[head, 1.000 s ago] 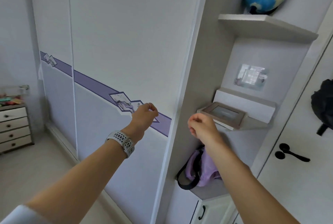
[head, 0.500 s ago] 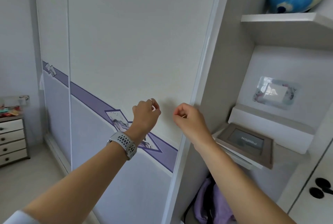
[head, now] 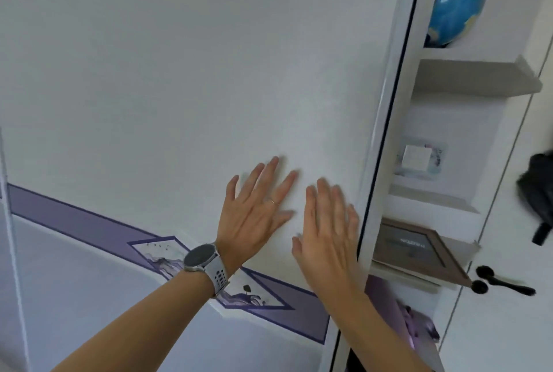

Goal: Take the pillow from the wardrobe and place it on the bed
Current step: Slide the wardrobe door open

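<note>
A white sliding wardrobe door with a purple diagonal band fills most of the view. My left hand, with a watch on its wrist, lies flat on the door with fingers spread. My right hand is flat on the door beside it, close to the door's right edge, where a thin dark gap shows. No pillow and no bed are in view; the wardrobe's inside is hidden behind the door.
Open shelves stand right of the door: a blue globe on top, a picture frame lower down, purple cloth below. A white room door with a black handle and a hanging black bag is far right.
Both hands went from loosely closed in the air to open and flat against the wardrobe door. The view has moved closer to the door.
</note>
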`<state>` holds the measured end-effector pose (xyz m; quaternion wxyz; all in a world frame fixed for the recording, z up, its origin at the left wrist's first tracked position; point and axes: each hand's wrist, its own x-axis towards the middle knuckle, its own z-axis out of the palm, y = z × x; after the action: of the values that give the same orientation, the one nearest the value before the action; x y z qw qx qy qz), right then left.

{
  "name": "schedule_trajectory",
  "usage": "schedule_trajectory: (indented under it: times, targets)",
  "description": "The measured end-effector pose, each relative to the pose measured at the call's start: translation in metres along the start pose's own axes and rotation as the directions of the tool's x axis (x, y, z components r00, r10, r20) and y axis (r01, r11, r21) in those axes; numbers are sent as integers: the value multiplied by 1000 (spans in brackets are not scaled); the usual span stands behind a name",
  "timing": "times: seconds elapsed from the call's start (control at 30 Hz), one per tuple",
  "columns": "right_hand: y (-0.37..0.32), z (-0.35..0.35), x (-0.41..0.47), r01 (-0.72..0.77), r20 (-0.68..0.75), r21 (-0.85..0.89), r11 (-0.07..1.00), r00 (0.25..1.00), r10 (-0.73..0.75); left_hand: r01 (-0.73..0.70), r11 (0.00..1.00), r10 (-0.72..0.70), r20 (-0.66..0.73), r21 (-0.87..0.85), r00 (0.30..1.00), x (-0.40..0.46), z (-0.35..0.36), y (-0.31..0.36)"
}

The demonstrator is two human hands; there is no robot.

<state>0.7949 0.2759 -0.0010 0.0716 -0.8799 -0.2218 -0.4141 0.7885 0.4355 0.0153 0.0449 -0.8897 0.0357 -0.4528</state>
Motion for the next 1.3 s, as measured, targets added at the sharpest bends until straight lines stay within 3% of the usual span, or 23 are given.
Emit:
schedule_trajectory:
  times: [0.1,0.2,0.57,0.8,1.3]
  targets:
    - [0,14,4,-41,39,-94,995,998,45,-115,993,114,47,22,992,5,18,-15]
    - [-2,28,9,-65,11,-176,982,998,68,-142,990,142,44,8,989,10,32,-24]
    - [-37,69,29,-60,-127,-238,969,991,30,-213,977,211,-160,1,964,10,72,-80]
    - [-102,93,55,-1,-131,-215,977,991,-28,-208,977,213,-207,43,955,2,85,-154]
    - [-275,153,119,-20,-122,-169,985,993,0,-190,981,194,-127,45,973,-16,85,-347]
